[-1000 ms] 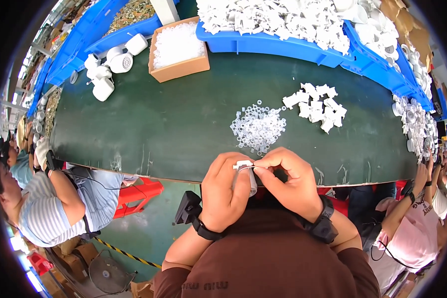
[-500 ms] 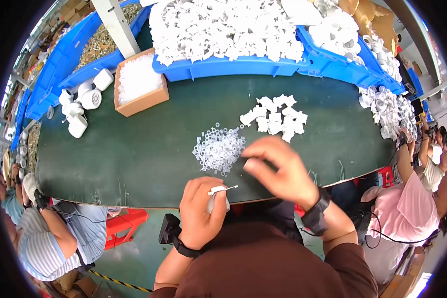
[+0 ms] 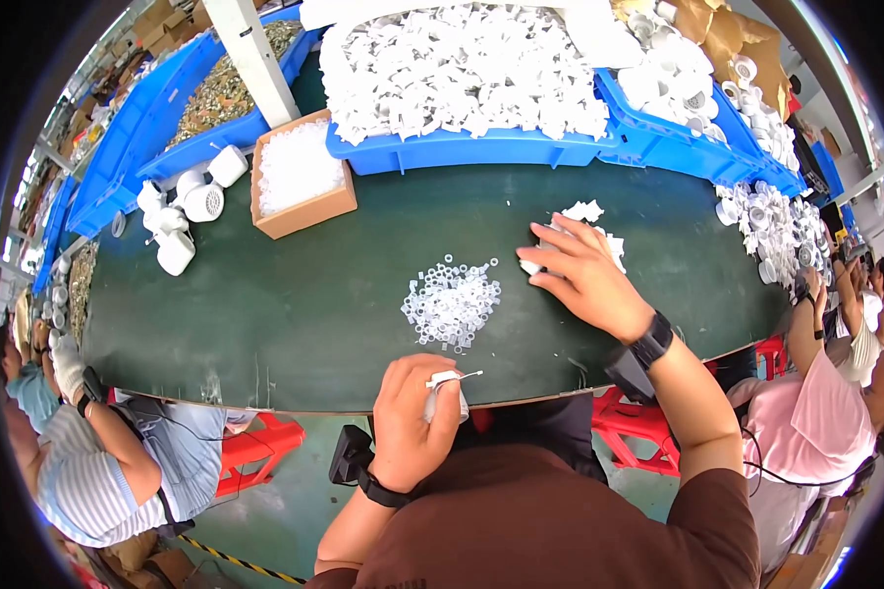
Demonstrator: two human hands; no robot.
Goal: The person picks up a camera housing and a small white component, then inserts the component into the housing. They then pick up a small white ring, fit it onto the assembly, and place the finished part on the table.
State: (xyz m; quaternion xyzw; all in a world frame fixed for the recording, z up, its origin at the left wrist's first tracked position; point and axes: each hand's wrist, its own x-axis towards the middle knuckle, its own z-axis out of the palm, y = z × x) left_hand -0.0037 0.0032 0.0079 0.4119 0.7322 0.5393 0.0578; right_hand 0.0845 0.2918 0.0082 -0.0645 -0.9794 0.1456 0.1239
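Observation:
Near the table's front edge, my left hand is closed around a white plastic housing with a thin stem sticking out to the right. The hand hides most of its body. My right hand reaches over a small pile of white plastic pieces, fingers stretched out and apart. A white piece shows by its fingertips, and the palm covers much of the pile. Between the hands and farther in lies a heap of small translucent rings on the dark green table.
A cardboard box of translucent parts stands behind, beside a blue bin heaped with white pieces. Finished-looking white housings lie at left, white round parts at right. Co-workers sit at both sides; red stools stand below the edge.
My right hand has moved away from near the rings, to the right and forward, onto the white pieces. My left hand still grips the housing. The whole view has shifted slightly.

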